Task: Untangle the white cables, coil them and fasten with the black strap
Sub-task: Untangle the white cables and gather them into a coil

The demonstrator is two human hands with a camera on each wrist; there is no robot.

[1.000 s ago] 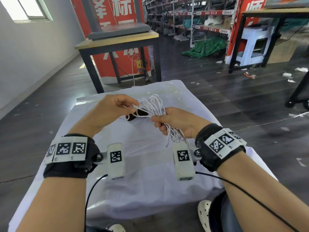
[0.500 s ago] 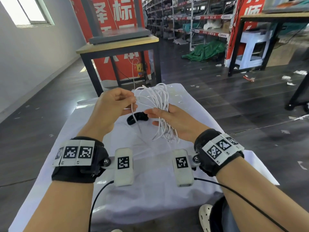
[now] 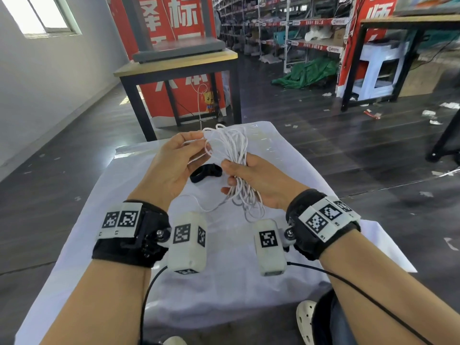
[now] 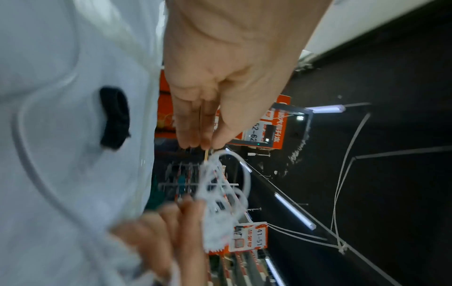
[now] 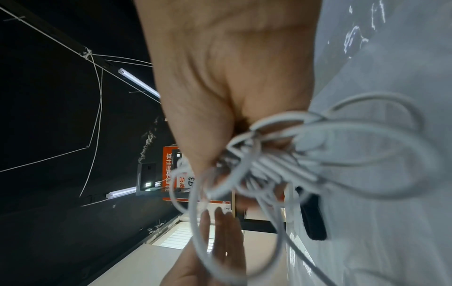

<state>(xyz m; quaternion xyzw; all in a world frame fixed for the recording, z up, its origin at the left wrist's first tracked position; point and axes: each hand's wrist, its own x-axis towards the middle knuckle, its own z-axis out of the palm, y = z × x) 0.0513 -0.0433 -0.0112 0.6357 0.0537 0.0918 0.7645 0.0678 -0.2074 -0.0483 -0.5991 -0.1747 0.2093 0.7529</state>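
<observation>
A bundle of thin white cables [image 3: 231, 155] is held up above the white-covered table [image 3: 124, 245]. My right hand [image 3: 245, 175] grips the bundle round its middle, with loops sticking out above and below; the right wrist view shows the white cables [image 5: 281, 166] bunched in its fingers. My left hand [image 3: 196, 143] pinches a strand at the top left of the bundle, and the left wrist view shows its fingertips [image 4: 203, 143] closed on the white cables [image 4: 220, 193]. The black strap [image 3: 206, 173], rolled in a ring, lies on the cloth behind the hands, untouched; the black strap [image 4: 115, 118] also shows in the left wrist view.
A loose cable tail [image 3: 199, 207] trails on the cloth below the hands. A wooden-topped table with black legs [image 3: 179, 66] stands just beyond the far edge. Dark floor runs on both sides, with shelving [image 3: 286, 33] farther back.
Both hands have lifted the bundle higher and away from me. The right hand's grip has turned so the bundle hangs upright. The left hand has moved up to a strand at the top.
</observation>
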